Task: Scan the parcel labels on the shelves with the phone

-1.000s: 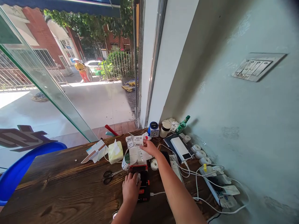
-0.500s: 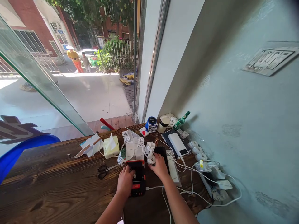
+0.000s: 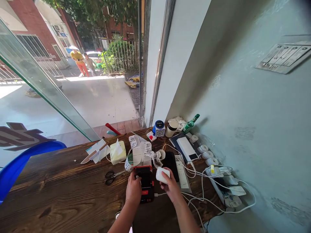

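Observation:
My right hand (image 3: 171,186) is closed around a white paper roll (image 3: 163,175), held above the table just right of the label printer. The black-and-red label printer (image 3: 147,184) lies with its lid up and its dark inside showing. My left hand (image 3: 133,189) grips the printer's left side, its fingertips curled at the open bay and partly hidden. Behind the printer, curled strips of printed labels (image 3: 147,148) rest in a loose heap. A loose coil of label strip (image 3: 159,157) stands beyond the white roll.
Scissors (image 3: 110,177) and a knife (image 3: 93,154) lie left, near a tissue pack (image 3: 117,152). At right are a black phone-like slab (image 3: 172,165), a white power bank (image 3: 186,149), spare rolls (image 3: 208,155), white cables and a power strip (image 3: 218,187). A green bottle (image 3: 191,123) stands behind.
My right hand has lifted the white roll off the table and tilted it. The label coil beside it has tipped over. My left hand stays at the printer.

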`<state>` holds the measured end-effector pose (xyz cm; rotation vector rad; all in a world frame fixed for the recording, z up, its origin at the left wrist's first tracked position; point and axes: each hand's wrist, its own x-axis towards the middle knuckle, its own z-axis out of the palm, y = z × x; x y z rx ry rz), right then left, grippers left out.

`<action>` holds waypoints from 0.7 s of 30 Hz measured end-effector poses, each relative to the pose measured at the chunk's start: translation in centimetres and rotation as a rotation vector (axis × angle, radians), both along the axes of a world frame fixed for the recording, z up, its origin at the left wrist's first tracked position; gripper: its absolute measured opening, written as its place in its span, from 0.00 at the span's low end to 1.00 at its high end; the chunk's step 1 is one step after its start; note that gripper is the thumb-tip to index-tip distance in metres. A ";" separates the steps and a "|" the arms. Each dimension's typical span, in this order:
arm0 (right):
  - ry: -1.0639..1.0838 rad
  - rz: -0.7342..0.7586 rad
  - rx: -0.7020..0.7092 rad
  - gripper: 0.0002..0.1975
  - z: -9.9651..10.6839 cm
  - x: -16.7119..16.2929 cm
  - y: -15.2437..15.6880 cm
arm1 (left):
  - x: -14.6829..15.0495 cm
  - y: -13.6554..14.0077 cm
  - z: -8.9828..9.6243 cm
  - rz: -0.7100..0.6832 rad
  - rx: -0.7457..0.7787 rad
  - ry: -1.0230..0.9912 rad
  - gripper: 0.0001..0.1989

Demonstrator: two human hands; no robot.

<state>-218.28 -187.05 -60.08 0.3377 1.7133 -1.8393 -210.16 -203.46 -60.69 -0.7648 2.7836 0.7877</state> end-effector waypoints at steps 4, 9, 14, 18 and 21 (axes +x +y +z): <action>-0.170 -0.077 -0.253 0.34 0.6 2.2 -0.7 | 0.3 -0.6 -0.2 0.007 0.042 0.065 0.18; -0.248 -0.141 -0.373 0.34 0.4 3.6 -1.7 | 0.4 -1.2 0.0 0.004 0.107 0.129 0.16; -0.246 -0.165 -0.351 0.28 0.3 3.8 -2.0 | 0.6 -1.3 0.1 0.009 0.193 0.191 0.17; -0.206 -0.115 -0.317 0.28 0.4 3.9 -2.6 | 0.8 -1.3 0.5 0.068 0.290 0.238 0.17; -0.189 -0.067 -0.318 0.30 0.8 4.1 -3.1 | 1.1 -1.2 1.2 0.123 0.410 0.304 0.16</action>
